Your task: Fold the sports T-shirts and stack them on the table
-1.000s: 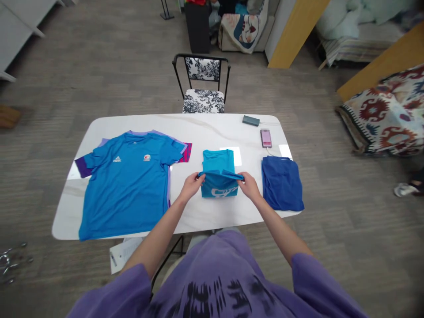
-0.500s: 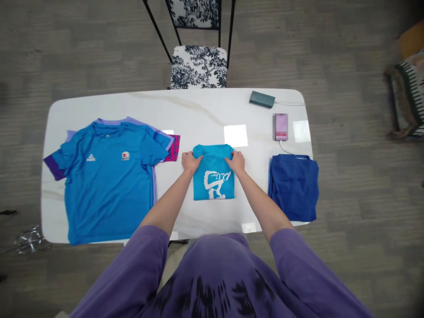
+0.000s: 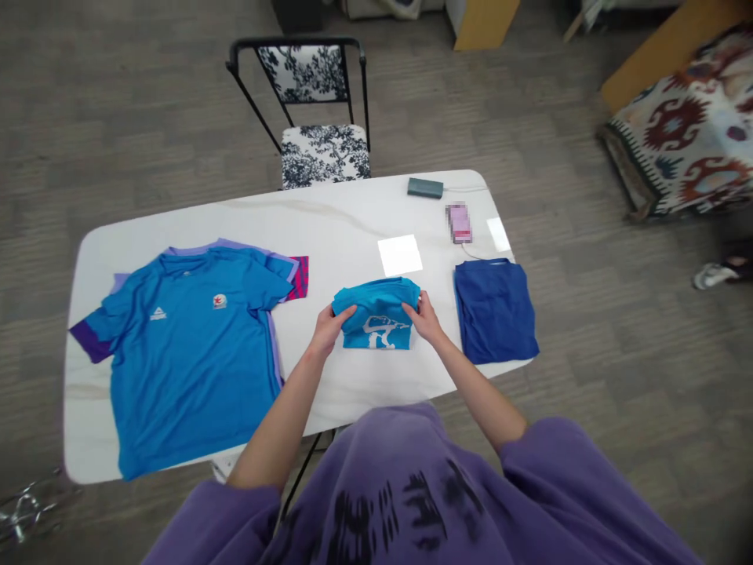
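Note:
A folded turquoise T-shirt (image 3: pixel 376 333) with a white print is between my hands at the middle of the table. My left hand (image 3: pixel 328 326) grips its far left corner, thumb on top and fingers underneath. At the far right corner, my right hand (image 3: pixel 424 318) pinches the cloth the same way. The far edge of the shirt is raised and bends toward me, while its near edge appears to rest on the table. To the right lies a folded dark blue garment (image 3: pixel 497 310). Spread flat on the left is a blue T-shirt (image 3: pixel 194 353), on top of other shirts with purple and red sleeves showing.
The white table (image 3: pixel 329 227) has rounded corners. Near its far right corner are a grey-green box-shaped device (image 3: pixel 425 188) with a cable and a phone (image 3: pixel 460 223) on a cord. A patterned chair (image 3: pixel 325 153) stands at the far side. A patterned cloth (image 3: pixel 688 141) hangs at right.
Both hands have lifted the far edge of the turquoise T-shirt, which lay flat before, and its print is now partly creased. My view has tilted up and turned to the right.

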Demonstrator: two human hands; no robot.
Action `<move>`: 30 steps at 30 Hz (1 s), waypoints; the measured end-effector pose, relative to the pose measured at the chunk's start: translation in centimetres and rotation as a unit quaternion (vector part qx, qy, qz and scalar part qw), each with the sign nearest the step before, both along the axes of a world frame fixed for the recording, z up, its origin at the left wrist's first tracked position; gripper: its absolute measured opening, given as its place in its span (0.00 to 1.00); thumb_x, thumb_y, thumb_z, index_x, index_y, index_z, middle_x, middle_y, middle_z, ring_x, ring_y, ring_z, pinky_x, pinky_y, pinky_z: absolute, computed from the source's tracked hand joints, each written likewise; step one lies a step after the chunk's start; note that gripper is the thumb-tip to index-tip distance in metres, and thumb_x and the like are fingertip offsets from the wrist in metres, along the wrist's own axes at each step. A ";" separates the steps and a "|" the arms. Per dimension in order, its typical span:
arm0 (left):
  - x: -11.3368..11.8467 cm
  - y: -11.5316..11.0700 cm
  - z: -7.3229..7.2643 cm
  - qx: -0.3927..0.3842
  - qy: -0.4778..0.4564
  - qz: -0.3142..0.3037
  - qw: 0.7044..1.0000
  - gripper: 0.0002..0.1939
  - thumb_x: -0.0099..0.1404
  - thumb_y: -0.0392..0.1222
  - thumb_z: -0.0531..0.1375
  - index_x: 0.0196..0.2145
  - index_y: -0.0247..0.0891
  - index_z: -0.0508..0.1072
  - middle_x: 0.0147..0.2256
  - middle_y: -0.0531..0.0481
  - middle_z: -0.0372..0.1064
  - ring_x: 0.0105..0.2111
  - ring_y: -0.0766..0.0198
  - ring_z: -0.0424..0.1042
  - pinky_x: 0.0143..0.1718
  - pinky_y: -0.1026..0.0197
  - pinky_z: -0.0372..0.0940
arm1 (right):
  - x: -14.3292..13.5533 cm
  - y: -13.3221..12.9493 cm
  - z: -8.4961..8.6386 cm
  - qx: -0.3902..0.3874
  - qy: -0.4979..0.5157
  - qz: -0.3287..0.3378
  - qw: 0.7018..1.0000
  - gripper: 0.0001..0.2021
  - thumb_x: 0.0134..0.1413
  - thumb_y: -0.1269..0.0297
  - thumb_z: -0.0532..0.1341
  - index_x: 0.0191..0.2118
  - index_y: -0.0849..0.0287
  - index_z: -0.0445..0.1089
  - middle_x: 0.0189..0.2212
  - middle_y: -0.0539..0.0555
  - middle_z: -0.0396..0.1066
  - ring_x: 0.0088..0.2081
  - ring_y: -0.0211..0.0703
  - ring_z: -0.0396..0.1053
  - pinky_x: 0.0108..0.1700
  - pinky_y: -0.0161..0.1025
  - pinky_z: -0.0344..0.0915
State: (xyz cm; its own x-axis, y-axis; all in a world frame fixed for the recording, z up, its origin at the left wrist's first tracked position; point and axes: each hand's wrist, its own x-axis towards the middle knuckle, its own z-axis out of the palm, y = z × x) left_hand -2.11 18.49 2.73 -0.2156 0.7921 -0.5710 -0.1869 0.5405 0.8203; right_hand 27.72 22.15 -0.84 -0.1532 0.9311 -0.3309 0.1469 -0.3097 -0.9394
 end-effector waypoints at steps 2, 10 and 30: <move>0.9 -3.7 3.0 0.037 0.002 -0.035 0.999 0.38 0.53 0.62 0.81 0.54 0.37 0.84 0.53 0.40 0.84 0.52 0.45 0.83 0.61 0.41 0.78 | 2.4 -4.4 2.8 -0.003 0.052 -0.011 0.999 0.29 0.63 0.39 0.70 0.60 0.48 0.67 0.51 0.54 0.82 0.51 0.52 0.80 0.57 0.51 0.79; 10.9 -14.9 14.2 0.043 -0.040 -0.220 0.974 0.34 0.59 0.63 0.79 0.57 0.43 0.83 0.52 0.45 0.85 0.54 0.42 0.83 0.57 0.43 0.80 | 16.2 -20.3 14.8 0.034 0.004 -0.088 0.996 0.25 0.66 0.42 0.71 0.61 0.48 0.77 0.54 0.56 0.83 0.55 0.56 0.80 0.61 0.57 0.80; 37.2 5.0 -6.2 -0.046 0.310 -0.231 0.921 0.29 0.67 0.51 0.68 0.61 0.37 0.70 0.64 0.30 0.67 0.71 0.40 0.63 0.77 0.39 0.54 | 40.5 4.9 -0.5 0.161 -0.451 0.084 0.874 0.40 0.75 0.44 0.59 0.83 0.53 0.51 0.84 0.60 0.46 0.84 0.62 0.40 0.83 0.72 0.31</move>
